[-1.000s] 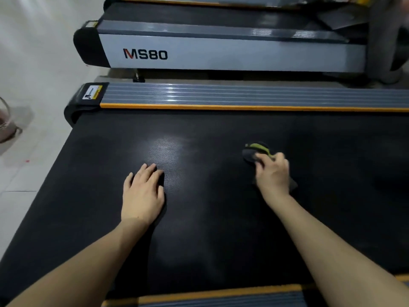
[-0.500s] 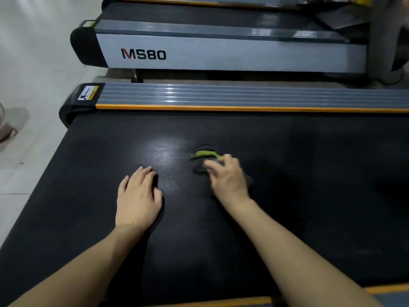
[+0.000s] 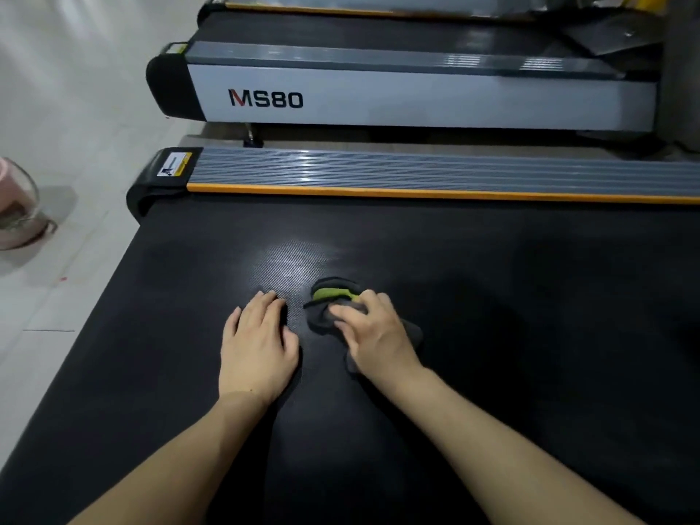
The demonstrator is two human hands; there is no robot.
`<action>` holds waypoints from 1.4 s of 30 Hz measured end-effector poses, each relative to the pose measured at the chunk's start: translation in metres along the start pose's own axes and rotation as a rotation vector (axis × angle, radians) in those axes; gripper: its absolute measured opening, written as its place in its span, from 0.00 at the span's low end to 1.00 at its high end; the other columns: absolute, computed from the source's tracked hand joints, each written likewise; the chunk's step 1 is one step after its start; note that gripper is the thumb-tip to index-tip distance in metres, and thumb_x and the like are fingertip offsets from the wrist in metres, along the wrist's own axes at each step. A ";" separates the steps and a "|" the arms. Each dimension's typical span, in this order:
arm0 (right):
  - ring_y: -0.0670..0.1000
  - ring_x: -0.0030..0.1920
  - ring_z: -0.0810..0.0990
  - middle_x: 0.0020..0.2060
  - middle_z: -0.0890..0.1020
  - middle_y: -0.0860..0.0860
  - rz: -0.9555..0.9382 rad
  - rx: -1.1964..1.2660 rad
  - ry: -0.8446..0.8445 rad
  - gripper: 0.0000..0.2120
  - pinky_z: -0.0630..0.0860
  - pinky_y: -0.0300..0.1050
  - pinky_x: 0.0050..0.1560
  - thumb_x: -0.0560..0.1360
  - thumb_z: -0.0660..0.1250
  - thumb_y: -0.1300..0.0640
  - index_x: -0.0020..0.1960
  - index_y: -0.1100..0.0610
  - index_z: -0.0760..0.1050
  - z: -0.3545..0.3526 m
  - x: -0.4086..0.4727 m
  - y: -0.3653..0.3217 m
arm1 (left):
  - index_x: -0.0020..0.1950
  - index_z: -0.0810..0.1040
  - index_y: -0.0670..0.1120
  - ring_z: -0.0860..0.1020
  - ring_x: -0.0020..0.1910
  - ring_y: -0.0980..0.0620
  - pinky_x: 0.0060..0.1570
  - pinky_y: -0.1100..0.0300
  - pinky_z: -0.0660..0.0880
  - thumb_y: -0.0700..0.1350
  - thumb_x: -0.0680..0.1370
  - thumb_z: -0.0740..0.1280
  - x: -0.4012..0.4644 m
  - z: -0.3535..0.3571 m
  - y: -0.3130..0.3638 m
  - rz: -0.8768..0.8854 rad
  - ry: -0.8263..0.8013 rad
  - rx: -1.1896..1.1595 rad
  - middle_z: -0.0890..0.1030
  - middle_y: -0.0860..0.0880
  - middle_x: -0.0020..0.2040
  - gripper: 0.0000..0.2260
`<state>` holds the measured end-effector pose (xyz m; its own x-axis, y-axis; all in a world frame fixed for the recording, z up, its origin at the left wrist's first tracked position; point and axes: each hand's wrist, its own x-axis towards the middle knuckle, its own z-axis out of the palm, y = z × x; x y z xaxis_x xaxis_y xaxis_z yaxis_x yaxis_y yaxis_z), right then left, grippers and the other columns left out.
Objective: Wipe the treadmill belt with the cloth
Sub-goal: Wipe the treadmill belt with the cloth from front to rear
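Far left, on the pale tiled floor (image 3: pixel 57 119): a pink, glassy container (image 3: pixel 17 206), partly cut by the frame edge. Next over, black treadmill belt (image 3: pixel 530 335), matte and finely textured, with a dull patch of reflected light near its middle. On the belt, left hand (image 3: pixel 257 344) lying palm down, fingers straight and close together, gripping nothing, bare forearm trailing back toward the camera. Just to its right, apart by a narrow strip of belt, the cloth (image 3: pixel 322 316): small, dark grey, crumpled into folds, with a bright yellow-green band showing along its far edge and a grey corner poking out past the wrist side. Pressed onto it from above, right hand (image 3: pixel 373 333), fingers bent over the bunched fabric and holding it against the belt. Along the belt's far edge, an orange strip and a ribbed grey side rail (image 3: pixel 435 170), capped at its left end by a black corner piece bearing a yellow and white sticker (image 3: pixel 173 165). Beyond, a second treadmill (image 3: pixel 416 100) with a white side panel marked MS80.
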<state>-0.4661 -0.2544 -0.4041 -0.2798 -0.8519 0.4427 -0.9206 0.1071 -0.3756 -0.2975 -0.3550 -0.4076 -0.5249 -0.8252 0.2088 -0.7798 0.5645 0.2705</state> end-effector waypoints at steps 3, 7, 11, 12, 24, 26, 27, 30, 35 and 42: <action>0.58 0.43 0.74 0.46 0.77 0.53 -0.059 -0.021 0.024 0.10 0.76 0.53 0.46 0.75 0.67 0.53 0.55 0.49 0.83 0.014 0.051 0.037 | 0.69 0.76 0.48 0.65 0.77 0.50 0.75 0.42 0.59 0.52 0.77 0.55 0.002 0.002 0.002 0.019 -0.045 0.060 0.73 0.49 0.74 0.24; 0.60 0.46 0.74 0.45 0.78 0.54 0.095 -0.068 0.066 0.09 0.76 0.56 0.49 0.77 0.67 0.51 0.53 0.48 0.84 0.052 0.157 0.073 | 0.70 0.75 0.49 0.64 0.77 0.51 0.76 0.42 0.58 0.52 0.78 0.55 0.004 0.003 -0.001 0.014 -0.047 0.054 0.72 0.51 0.74 0.23; 0.60 0.49 0.73 0.47 0.78 0.54 0.180 -0.043 0.017 0.09 0.72 0.47 0.56 0.78 0.68 0.53 0.55 0.49 0.84 0.056 0.180 0.070 | 0.70 0.74 0.49 0.64 0.77 0.51 0.76 0.42 0.57 0.52 0.78 0.55 0.003 0.003 -0.002 0.034 -0.058 0.064 0.71 0.51 0.74 0.22; 0.60 0.48 0.74 0.46 0.78 0.54 0.143 -0.030 0.021 0.09 0.69 0.43 0.54 0.77 0.69 0.54 0.55 0.49 0.84 0.050 0.167 0.066 | 0.70 0.73 0.49 0.64 0.77 0.50 0.76 0.42 0.57 0.53 0.78 0.55 0.003 0.003 -0.002 0.040 -0.070 0.079 0.71 0.51 0.74 0.23; 0.62 0.48 0.76 0.47 0.80 0.55 -0.082 -0.069 -0.005 0.12 0.76 0.54 0.53 0.77 0.64 0.48 0.56 0.45 0.83 0.056 0.192 0.074 | 0.70 0.74 0.49 0.63 0.78 0.52 0.76 0.43 0.56 0.52 0.78 0.57 0.004 0.002 -0.001 0.022 -0.064 0.052 0.71 0.52 0.74 0.22; 0.62 0.52 0.76 0.48 0.79 0.55 0.096 -0.074 -0.023 0.11 0.74 0.52 0.56 0.76 0.66 0.51 0.56 0.47 0.84 0.065 0.212 0.071 | 0.70 0.73 0.50 0.63 0.78 0.52 0.76 0.44 0.56 0.52 0.78 0.58 0.005 0.003 -0.002 0.015 -0.063 0.043 0.71 0.53 0.75 0.21; 0.62 0.51 0.76 0.48 0.79 0.56 0.098 -0.077 -0.020 0.10 0.73 0.51 0.55 0.76 0.67 0.52 0.56 0.47 0.84 0.065 0.205 0.069 | 0.70 0.73 0.50 0.63 0.78 0.53 0.77 0.44 0.56 0.52 0.78 0.58 0.005 0.003 -0.002 0.014 -0.067 0.039 0.71 0.53 0.75 0.21; 0.60 0.45 0.75 0.46 0.79 0.55 -0.022 -0.024 0.009 0.10 0.75 0.52 0.50 0.76 0.69 0.53 0.55 0.48 0.84 0.039 0.136 0.050 | 0.70 0.73 0.49 0.63 0.78 0.54 0.77 0.44 0.55 0.51 0.78 0.57 0.004 0.002 -0.001 0.005 -0.057 0.023 0.71 0.53 0.75 0.22; 0.58 0.45 0.74 0.48 0.78 0.55 -0.203 0.078 -0.143 0.09 0.75 0.54 0.46 0.78 0.67 0.52 0.57 0.49 0.81 -0.013 0.000 0.008 | 0.70 0.74 0.47 0.63 0.78 0.53 0.77 0.43 0.56 0.51 0.78 0.53 0.005 0.000 0.001 -0.001 -0.076 0.003 0.71 0.52 0.75 0.24; 0.61 0.47 0.75 0.47 0.78 0.55 0.008 -0.080 0.067 0.11 0.77 0.58 0.47 0.76 0.66 0.51 0.56 0.48 0.82 0.026 0.113 0.058 | 0.71 0.74 0.48 0.62 0.78 0.54 0.77 0.44 0.55 0.51 0.78 0.55 0.005 0.001 0.000 0.000 -0.082 0.003 0.71 0.52 0.75 0.24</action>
<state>-0.5446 -0.3581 -0.3970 -0.3024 -0.8152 0.4940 -0.9363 0.1569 -0.3143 -0.3000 -0.3591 -0.4078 -0.5513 -0.8240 0.1309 -0.7808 0.5648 0.2673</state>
